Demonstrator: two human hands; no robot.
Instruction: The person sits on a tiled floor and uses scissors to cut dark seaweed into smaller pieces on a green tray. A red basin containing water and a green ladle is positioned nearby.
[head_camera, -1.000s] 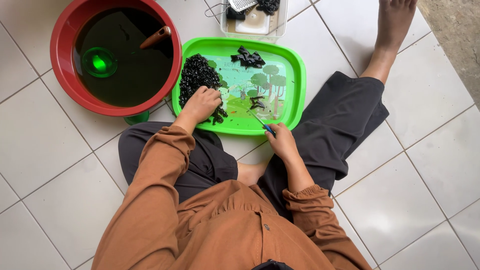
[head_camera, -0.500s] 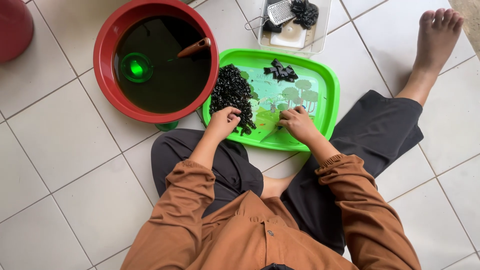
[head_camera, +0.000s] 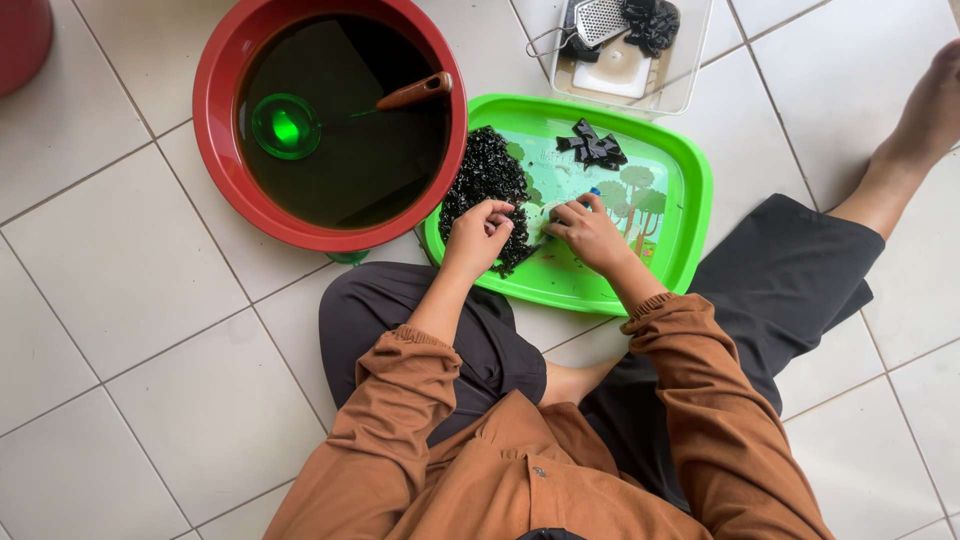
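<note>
The left hand (head_camera: 482, 234) curls its fingers on the near edge of a heap of black jelly pieces (head_camera: 488, 185) at the left end of the green tray (head_camera: 690, 215), just right of a red basin (head_camera: 215, 90) of dark liquid. The right hand (head_camera: 590, 232) is clenched around a blue-handled tool (head_camera: 594, 193) beside the heap. Larger black pieces (head_camera: 593, 146) lie farther back.
</note>
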